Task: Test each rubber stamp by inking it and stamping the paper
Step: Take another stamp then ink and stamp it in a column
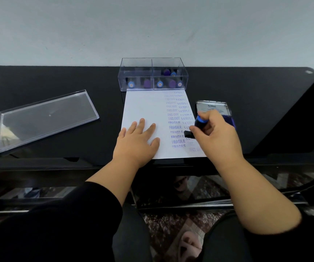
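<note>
On the black table (57, 82), the left hand (138, 140) lies flat, fingers spread, pinning the paper (144, 106) against sliding; the right hand (212, 133) grips a stamp (199, 124) over the right-hand column, the ink pad (215, 108) just beside for re-inking.

The tabletop (57, 82) is glossy black. The paper (144, 103) is white, printed with blue-violet words down its right side. The stamp (199, 124) has a blue cap on a black body. The clear box (153, 74) holds blue and purple stamps. The sleeves (57, 224) are black.
</note>
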Tool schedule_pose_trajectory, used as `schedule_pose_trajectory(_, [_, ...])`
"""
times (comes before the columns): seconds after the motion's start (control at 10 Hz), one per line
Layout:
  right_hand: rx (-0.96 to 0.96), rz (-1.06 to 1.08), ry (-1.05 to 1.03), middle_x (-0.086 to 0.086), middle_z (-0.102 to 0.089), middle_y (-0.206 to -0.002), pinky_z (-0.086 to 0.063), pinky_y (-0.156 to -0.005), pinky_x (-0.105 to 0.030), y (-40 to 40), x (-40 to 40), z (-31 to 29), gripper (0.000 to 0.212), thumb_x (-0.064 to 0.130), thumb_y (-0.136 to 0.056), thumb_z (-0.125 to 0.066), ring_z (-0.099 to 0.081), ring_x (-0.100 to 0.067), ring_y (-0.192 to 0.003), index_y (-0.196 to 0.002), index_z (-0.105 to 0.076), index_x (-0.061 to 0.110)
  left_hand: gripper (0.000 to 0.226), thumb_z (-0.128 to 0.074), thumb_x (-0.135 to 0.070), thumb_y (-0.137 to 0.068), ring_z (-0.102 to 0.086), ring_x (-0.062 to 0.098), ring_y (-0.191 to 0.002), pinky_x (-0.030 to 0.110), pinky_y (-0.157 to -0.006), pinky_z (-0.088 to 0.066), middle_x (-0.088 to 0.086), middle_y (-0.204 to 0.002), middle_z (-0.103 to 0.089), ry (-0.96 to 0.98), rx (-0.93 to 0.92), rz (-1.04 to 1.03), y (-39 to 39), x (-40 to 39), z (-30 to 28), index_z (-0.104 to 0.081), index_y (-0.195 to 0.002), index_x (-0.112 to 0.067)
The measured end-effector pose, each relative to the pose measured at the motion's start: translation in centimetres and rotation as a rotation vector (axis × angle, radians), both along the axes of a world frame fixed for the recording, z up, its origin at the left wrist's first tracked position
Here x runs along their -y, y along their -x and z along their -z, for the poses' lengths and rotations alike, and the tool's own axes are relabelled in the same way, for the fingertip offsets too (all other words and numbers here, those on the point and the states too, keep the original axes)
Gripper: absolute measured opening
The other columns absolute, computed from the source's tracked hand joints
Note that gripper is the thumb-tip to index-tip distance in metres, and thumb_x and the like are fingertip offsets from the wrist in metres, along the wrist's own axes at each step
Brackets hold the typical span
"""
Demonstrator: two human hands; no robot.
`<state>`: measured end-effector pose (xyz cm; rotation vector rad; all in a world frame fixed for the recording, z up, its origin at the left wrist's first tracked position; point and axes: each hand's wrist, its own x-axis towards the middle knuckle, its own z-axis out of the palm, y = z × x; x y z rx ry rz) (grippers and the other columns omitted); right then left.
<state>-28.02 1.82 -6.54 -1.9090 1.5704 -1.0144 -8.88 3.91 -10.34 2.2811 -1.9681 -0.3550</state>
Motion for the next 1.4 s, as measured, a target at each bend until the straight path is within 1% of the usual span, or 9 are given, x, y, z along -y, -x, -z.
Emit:
schedule_pose_trajectory(0.1, [0.022,0.035,-0.006,0.022,-0.055,-0.075,-0.047,-0.075,-0.028,0.6,0.0,-0.1,0.022,0.025,-0.085,-0.066,-0.056,-0.007,-0.076,-0.106,-0.057,0.024,0.054,-0.021,-0.05,-0.099,0.007,0.012,-0.147,0.036,-0.118,0.006,-0.007,-0.16,0.007,-0.003,-0.001,-0.003,0.0,0.0,0.0,-0.008,-0.15,-0.039])
schedule_pose_trajectory(0.2, [0.022,0.055,-0.007,0.015,-0.056,-0.074,-0.046,-0.072,-0.028,0.9,-0.2,-0.2,0.025,0.025,-0.086,-0.065,-0.055,-0.009,-0.073,-0.109,-0.057,0.028,0.054,-0.021,-0.05,-0.099,0.006,0.012,-0.147,0.036,-0.118,0.006,-0.007,-0.16,0.006,0.001,0.002,-0.006,0.1,0.1,0.0,-0.008,-0.15,-0.04])
schedule_pose_trajectory(0.3, [0.025,0.068,-0.005,0.013,-0.056,-0.075,-0.047,-0.071,-0.028,1.1,-0.3,-0.2,0.026,0.026,-0.086,-0.065,-0.056,-0.011,-0.074,-0.111,-0.057,0.029,0.054,-0.022,-0.049,-0.099,0.006,0.012,-0.147,0.035,-0.118,0.006,-0.007,-0.16,0.006,0.002,0.002,-0.01,0.1,0.1,-0.1,-0.01,-0.15,-0.039])
schedule_pose_trajectory(0.6, [0.029,0.071,-0.011,0.013,-0.054,-0.073,-0.046,-0.07,-0.028,1.2,-0.1,-0.2,0.028,0.026,-0.086,-0.064,-0.054,-0.009,-0.071,-0.113,-0.056,0.029,0.053,-0.024,-0.048,-0.099,0.004,0.011,-0.147,0.035,-0.118,0.005,-0.008,-0.16,0.003,0.015,-0.014,-0.017,0.0,0.0,0.0,-0.013,-0.15,-0.04])
schedule_pose_trajectory(0.8, [0.011,0.051,-0.007,0.013,-0.053,-0.073,-0.045,-0.067,-0.027,1.1,0.1,-0.3,0.027,0.026,-0.087,-0.064,-0.052,-0.004,-0.069,-0.113,-0.054,0.028,0.053,-0.024,-0.048,-0.099,0.004,0.011,-0.147,0.035,-0.118,0.005,-0.009,-0.16,0.003,0.013,-0.017,-0.018,0.0,0.1,-0.1,-0.013,-0.15,-0.04])
schedule_pose_trajectory(0.9, [0.005,0.05,-0.01,0.013,-0.053,-0.073,-0.046,-0.067,-0.028,1.1,0.1,-0.3,0.026,0.027,-0.087,-0.064,-0.053,-0.007,-0.071,-0.112,-0.055,0.028,0.053,-0.024,-0.048,-0.099,0.004,0.011,-0.147,0.035,-0.118,0.005,-0.009,-0.16,0.003,0.012,-0.018,-0.019,0.0,0.1,-0.2,-0.013,-0.15,-0.04])
schedule_pose_trajectory(1.0, [0.001,0.053,-0.008,0.013,-0.053,-0.072,-0.043,-0.066,-0.026,1.1,0.2,-0.2,0.026,0.027,-0.087,-0.064,-0.052,-0.003,-0.068,-0.111,-0.055,0.029,0.052,-0.024,-0.048,-0.099,0.004,0.011,-0.147,0.034,-0.118,0.005,-0.009,-0.16,0.003,0.011,-0.02,-0.018,0.1,0.0,-0.2,-0.013,-0.15,-0.04])
schedule_pose_trajectory(1.2, [-0.007,0.054,-0.015,0.013,-0.053,-0.071,-0.042,-0.065,-0.026,1.1,0.6,-0.1,0.027,0.027,-0.087,-0.064,-0.051,-0.002,-0.067,-0.112,-0.055,0.028,0.052,-0.024,-0.048,-0.099,0.004,0.011,-0.147,0.034,-0.118,0.005,-0.009,-0.16,0.003,0.016,-0.028,-0.02,0.1,0.1,-0.2,-0.013,-0.149,-0.041])
schedule_pose_trajectory(1.4, [0.016,0.111,-0.019,0.012,-0.054,-0.072,-0.042,-0.066,-0.027,2.0,1.7,-0.2,0.024,0.027,-0.086,-0.064,-0.056,-0.014,-0.076,-0.108,-0.055,0.028,0.052,-0.027,-0.048,-0.098,0.004,0.01,-0.146,0.034,-0.118,0.005,-0.01,-0.16,0.002,0.03,-0.056,-0.025,0.0,0.1,-0.1,-0.015,-0.149,-0.041])
